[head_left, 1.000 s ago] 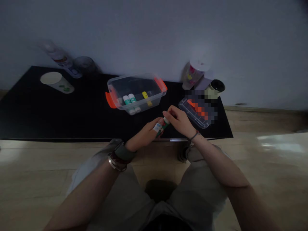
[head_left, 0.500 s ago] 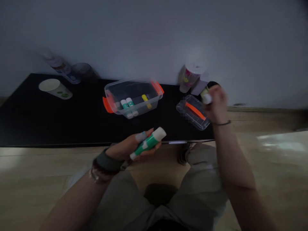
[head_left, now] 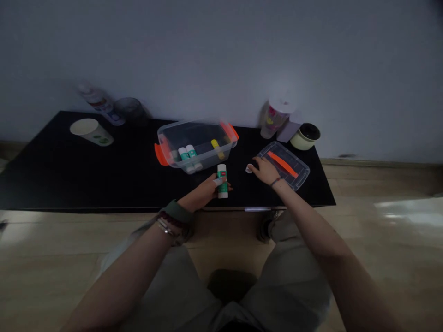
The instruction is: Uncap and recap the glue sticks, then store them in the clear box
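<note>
fingers of our left hand [head_left: 206,190] grasp a green-and-white cylindrical tube [head_left: 222,182] before the clear orange-handled plastic box [head_left: 208,160]. our right hand [head_left: 266,172] touches a round white cap [head_left: 249,168]; whether gripped, we cannot tell.

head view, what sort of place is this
Likely an ordinary indoor room, perhaps a home or office; which, I can't tell. A black table stands by a plain wall, with a white cup on it.
</note>
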`<move>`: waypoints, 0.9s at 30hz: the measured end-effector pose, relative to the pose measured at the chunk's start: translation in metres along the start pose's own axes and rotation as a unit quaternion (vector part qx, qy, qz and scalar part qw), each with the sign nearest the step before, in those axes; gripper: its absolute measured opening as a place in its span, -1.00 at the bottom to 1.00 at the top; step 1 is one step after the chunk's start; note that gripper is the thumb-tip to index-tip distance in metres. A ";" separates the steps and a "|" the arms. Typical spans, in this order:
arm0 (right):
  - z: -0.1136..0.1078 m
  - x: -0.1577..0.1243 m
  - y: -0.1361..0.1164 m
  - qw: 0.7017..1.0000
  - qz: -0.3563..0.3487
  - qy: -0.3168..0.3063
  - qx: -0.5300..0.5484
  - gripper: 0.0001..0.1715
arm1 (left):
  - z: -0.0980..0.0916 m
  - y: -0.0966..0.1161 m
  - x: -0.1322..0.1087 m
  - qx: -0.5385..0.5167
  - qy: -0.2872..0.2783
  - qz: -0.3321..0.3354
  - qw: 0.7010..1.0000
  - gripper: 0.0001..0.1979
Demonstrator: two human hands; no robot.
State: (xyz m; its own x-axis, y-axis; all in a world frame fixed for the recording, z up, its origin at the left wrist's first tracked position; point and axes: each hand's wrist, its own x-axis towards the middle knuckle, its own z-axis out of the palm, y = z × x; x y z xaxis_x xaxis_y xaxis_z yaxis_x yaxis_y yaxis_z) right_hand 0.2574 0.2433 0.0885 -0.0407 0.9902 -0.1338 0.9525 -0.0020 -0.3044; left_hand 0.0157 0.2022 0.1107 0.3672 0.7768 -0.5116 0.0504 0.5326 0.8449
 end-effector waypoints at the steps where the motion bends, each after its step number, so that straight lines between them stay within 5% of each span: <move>1: -0.003 -0.003 -0.004 1.000 -0.006 0.020 0.003 -0.49 | 0.001 -0.001 0.003 0.000 0.000 -0.005 1.000 -0.78; 3: -0.008 -0.011 -0.015 0.999 -0.030 0.014 0.032 -0.55 | 0.002 -0.001 0.008 0.000 0.006 -0.014 1.000 -0.78; 7: -0.004 -0.026 -0.042 0.984 -0.071 -0.111 0.122 -0.56 | 0.008 0.000 0.012 -0.010 -0.006 -0.027 1.000 -0.73; 12: 0.003 -0.023 -0.040 0.967 -0.019 -0.192 0.168 -0.59 | 0.014 -0.001 0.010 0.018 -0.079 -0.015 0.997 -0.60; 15: -0.006 -0.016 -0.024 0.975 0.028 -0.161 0.149 -0.58 | 0.013 -0.003 0.011 0.026 -0.073 -0.013 0.997 -0.51; 19: -0.018 -0.010 -0.005 0.991 0.113 -0.059 -0.037 -0.41 | 0.007 -0.005 0.016 0.019 -0.060 -0.008 0.998 -0.42; 27: 0.003 -0.004 0.000 0.977 0.113 -0.088 -0.158 -0.33 | 0.002 -0.007 0.019 0.031 -0.045 -0.012 0.998 -0.35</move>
State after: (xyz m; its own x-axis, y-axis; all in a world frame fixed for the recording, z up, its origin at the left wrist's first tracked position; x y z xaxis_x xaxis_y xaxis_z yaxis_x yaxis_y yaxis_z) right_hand 0.2562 0.2386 0.0863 0.1565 0.9303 -0.3317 0.9877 -0.1471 0.0533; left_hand 0.0244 0.2129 0.0955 0.4477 0.7289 -0.5180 0.1174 0.5264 0.8421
